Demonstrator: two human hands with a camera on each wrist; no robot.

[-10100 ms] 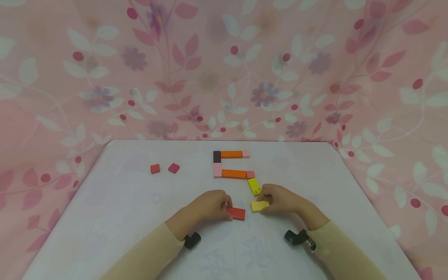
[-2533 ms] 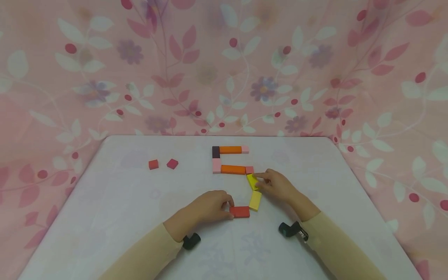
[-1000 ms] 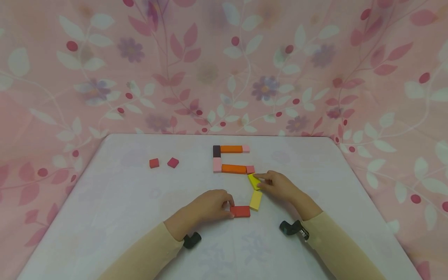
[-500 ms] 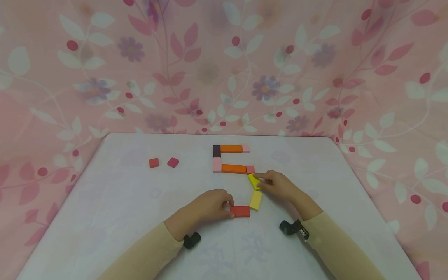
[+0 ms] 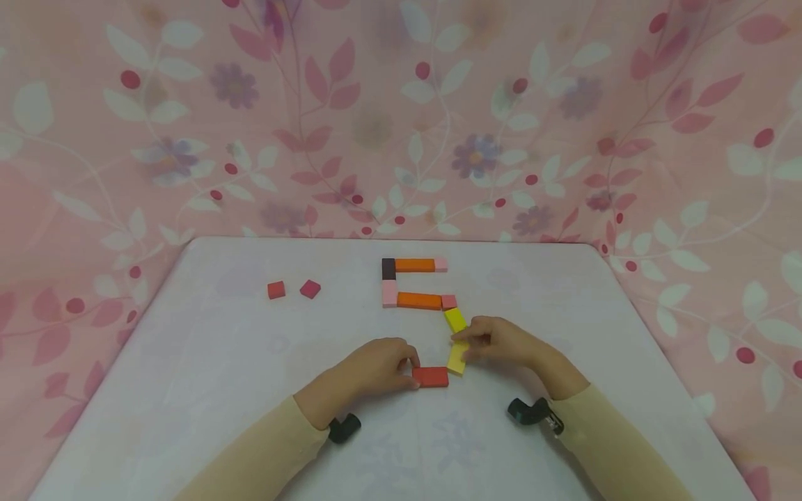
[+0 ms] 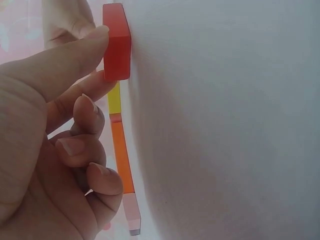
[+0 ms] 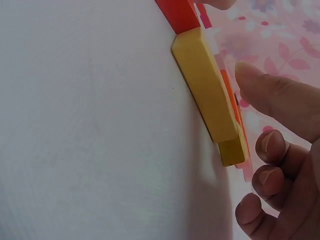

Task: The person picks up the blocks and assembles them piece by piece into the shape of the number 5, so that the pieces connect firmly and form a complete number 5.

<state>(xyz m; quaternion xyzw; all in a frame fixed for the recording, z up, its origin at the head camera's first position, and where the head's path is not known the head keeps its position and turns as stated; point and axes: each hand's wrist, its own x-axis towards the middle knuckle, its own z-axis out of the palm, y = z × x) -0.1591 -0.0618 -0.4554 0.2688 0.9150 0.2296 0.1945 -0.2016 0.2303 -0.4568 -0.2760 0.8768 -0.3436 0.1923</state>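
Observation:
My left hand pinches the left end of a red block between thumb and forefinger; the left wrist view shows the thumb pressed on the red block. My right hand is over the right side of a pale yellow block, fingers loosely bent. In the right wrist view its thumb stands apart from the pale yellow block. A bright yellow block lies just beyond, slanted. The red block's right end is close to the pale yellow block's near end.
Farther back, two orange blocks, a dark block and several pink blocks join the row. Two small red cubes lie apart on the left of the white table. A floral cloth hangs behind.
Over ten seconds the pale yellow block was turned lengthwise between the bright yellow and red blocks. In the last half second my right hand moved from the bright yellow block toward me.

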